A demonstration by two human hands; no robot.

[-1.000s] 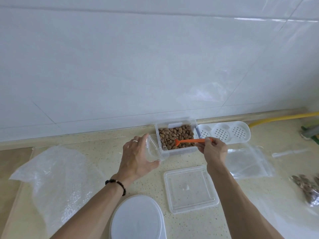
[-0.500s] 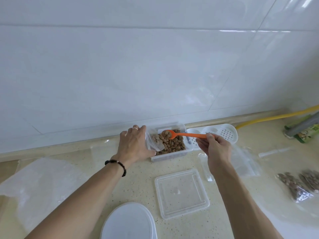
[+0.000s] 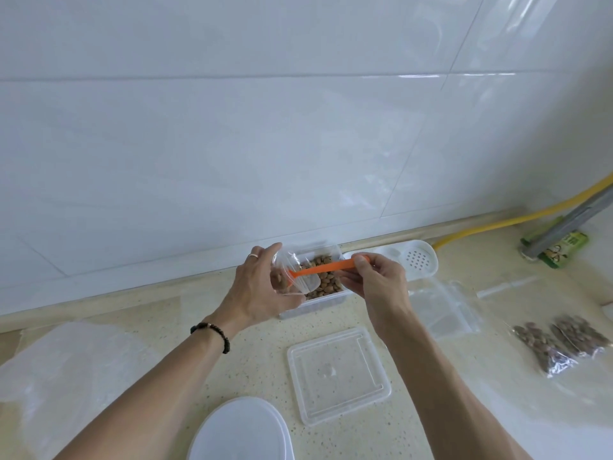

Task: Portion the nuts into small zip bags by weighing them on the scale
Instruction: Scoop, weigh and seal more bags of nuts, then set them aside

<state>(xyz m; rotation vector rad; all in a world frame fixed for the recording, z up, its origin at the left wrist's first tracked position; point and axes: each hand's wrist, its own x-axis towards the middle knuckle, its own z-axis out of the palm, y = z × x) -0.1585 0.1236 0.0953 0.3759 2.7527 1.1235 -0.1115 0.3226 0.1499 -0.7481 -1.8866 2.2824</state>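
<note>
Small clear zip bag (image 3: 292, 277) held open, mouth facing right, pinched between the left hand's (image 3: 257, 287) thumb and fingers. Orange spoon (image 3: 323, 268) lies nearly level, its bowl end tucked inside the bag's mouth, its handle end gripped by the right hand's (image 3: 374, 278) fingertips. Brown nuts (image 3: 326, 280) sit in the clear rectangular tub (image 3: 331, 298) just beyond and under both sets of fingers. Two filled zip bags (image 3: 560, 343) lie flat, well right of the right fingers.

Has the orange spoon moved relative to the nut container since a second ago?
Yes. The orange spoon has swung left, off the nut container; its bowl now sits in the zip bag at the container's left end.
</note>
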